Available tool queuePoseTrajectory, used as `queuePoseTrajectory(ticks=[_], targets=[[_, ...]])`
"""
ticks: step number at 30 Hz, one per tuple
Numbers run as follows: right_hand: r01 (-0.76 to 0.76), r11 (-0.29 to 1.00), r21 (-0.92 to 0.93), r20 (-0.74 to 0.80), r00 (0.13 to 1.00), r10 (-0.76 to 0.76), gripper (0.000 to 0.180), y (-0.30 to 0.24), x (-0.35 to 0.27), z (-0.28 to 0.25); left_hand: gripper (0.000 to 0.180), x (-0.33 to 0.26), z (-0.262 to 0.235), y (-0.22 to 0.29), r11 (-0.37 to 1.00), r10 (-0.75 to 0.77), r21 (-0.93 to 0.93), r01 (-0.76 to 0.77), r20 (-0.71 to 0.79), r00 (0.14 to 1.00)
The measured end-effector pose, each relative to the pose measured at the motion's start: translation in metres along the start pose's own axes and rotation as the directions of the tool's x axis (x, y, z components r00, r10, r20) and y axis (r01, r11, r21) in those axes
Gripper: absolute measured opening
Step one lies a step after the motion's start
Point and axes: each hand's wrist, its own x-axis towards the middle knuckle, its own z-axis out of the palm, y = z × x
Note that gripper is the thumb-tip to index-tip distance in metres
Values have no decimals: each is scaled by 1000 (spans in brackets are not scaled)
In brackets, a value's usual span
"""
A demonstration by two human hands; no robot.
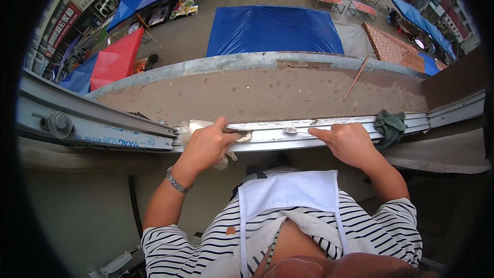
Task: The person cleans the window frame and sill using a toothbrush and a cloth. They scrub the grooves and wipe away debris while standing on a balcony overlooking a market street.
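A white metal sliding-window track runs across in front of me, with dark dirt in its grooves. My left hand is closed around what looks like a small flat paintbrush, its pale end down on the track. Crumpled clear plastic shows beneath that hand, and a whitish flat piece lies just behind it. Between the fingers of my right hand is the handle of a metal spoon; its bowl points left over the grooves. A dark green rag is draped on the track to the right.
Beyond the track is a rough concrete ledge with a low rim, where a thin brown stick lies. Window frames flank me, the left one carrying a round metal fitting. Far below are a blue tarpaulin and a red canopy.
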Motion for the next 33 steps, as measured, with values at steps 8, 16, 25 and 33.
queuePoseTrajectory(ticks=[8,16,25,33], targets=[[-5,995,-104,82,997,14,31,26,-15,-21,24,-26,-20,-21,996,-94,11,94,35,995],[316,930,185,-183,941,-284,49,-80,83,35,21,-23,-19,-29,999,-31,35,30,28,999],[55,996,66,45,997,-58,39,-16,20,-11,24,-30,-20,-30,998,-55,42,56,-10,998],[100,995,-16,120,988,-98,43,-15,31,-10,28,-33,-20,-38,999,-5,45,5,-9,1000]])
